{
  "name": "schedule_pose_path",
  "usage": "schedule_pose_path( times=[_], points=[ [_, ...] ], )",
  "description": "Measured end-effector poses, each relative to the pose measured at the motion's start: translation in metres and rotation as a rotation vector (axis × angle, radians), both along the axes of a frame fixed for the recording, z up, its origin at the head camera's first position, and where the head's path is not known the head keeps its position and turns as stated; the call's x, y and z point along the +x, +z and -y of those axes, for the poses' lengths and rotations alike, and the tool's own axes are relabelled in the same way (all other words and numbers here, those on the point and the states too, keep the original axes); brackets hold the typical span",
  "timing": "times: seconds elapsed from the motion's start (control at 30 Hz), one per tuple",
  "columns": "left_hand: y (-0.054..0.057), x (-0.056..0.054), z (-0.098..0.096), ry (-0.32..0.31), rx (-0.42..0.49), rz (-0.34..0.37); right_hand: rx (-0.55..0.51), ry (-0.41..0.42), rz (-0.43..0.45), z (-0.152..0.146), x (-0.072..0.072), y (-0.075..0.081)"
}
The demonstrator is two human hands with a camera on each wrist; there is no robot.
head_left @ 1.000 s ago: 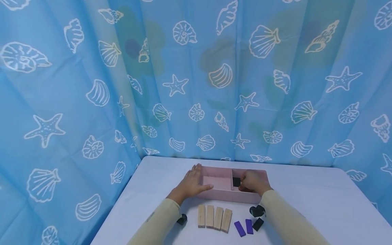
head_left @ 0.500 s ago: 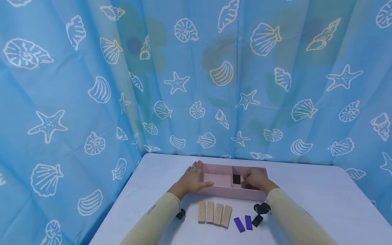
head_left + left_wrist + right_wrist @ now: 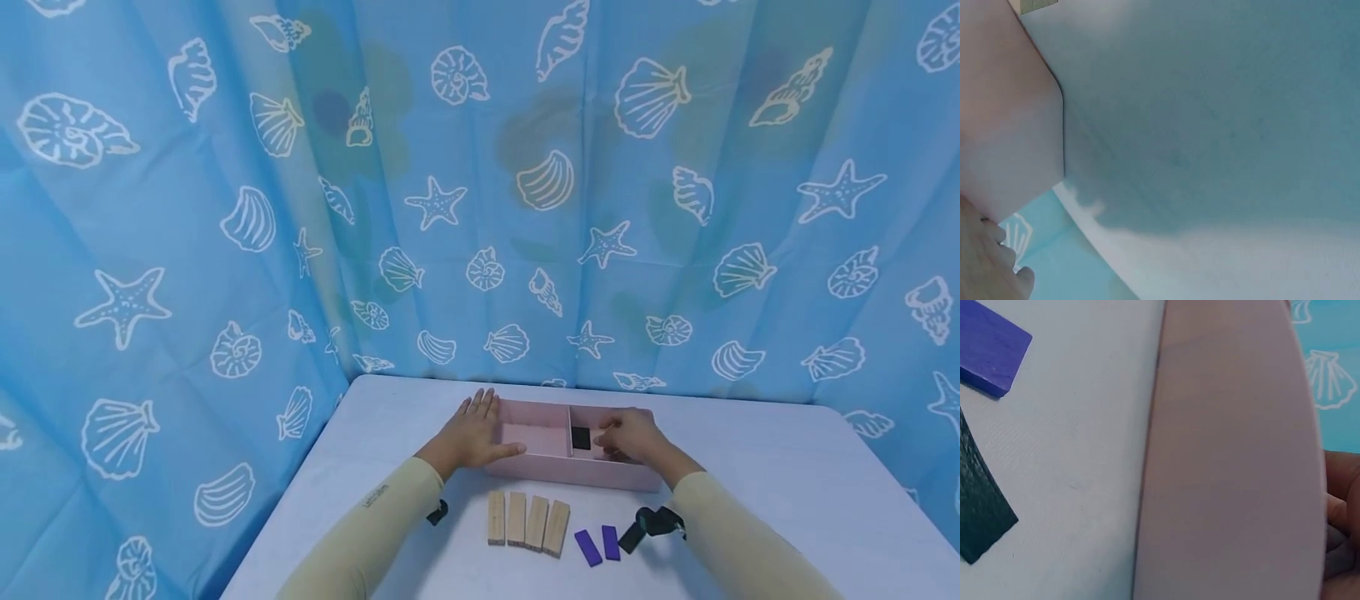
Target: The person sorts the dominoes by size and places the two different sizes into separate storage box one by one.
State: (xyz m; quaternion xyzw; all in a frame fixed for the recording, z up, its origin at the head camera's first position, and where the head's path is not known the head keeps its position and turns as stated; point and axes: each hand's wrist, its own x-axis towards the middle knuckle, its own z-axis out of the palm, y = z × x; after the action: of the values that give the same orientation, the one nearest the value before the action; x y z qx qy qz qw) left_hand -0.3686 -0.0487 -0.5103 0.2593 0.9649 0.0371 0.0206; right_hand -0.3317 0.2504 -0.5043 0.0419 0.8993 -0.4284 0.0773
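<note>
My left hand rests on the left end of a pink divided box, fingers spread and thumb along the front rim. My right hand reaches into the box's right compartment with bent fingers. A dark patch lies under its fingertips; whether it is a block or shadow cannot be made out. Left of these fingers, a black block lies against the divider. In the right wrist view the box wall hides most of the right hand. The left wrist view catches some left-hand fingers at the box corner.
Before the box lie several wooden blocks in a row, two purple blocks and another black block. Dark wrist cameras hang under the sleeves. A shell-print curtain stands behind the white table.
My right hand has shifted slightly right, away from the black block by the divider, and its fingers look a little looser. My left hand has stayed on the box's left end.
</note>
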Motion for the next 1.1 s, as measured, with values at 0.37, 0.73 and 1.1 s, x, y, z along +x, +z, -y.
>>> schedule_pose_path(
  times=[0.37, 0.73, 1.1],
  points=[
    [-0.005, -0.001, -0.001, -0.001, 0.022, 0.0, -0.15, -0.019, -0.038, -0.007, 0.019, 0.015],
    [0.001, 0.004, 0.003, 0.0, 0.038, -0.009, -0.189, 0.005, -0.107, -0.008, 0.048, 0.027],
    [-0.002, 0.002, 0.001, -0.018, 0.043, -0.028, -0.192, -0.034, -0.063, -0.025, 0.08, 0.016]
  ],
)
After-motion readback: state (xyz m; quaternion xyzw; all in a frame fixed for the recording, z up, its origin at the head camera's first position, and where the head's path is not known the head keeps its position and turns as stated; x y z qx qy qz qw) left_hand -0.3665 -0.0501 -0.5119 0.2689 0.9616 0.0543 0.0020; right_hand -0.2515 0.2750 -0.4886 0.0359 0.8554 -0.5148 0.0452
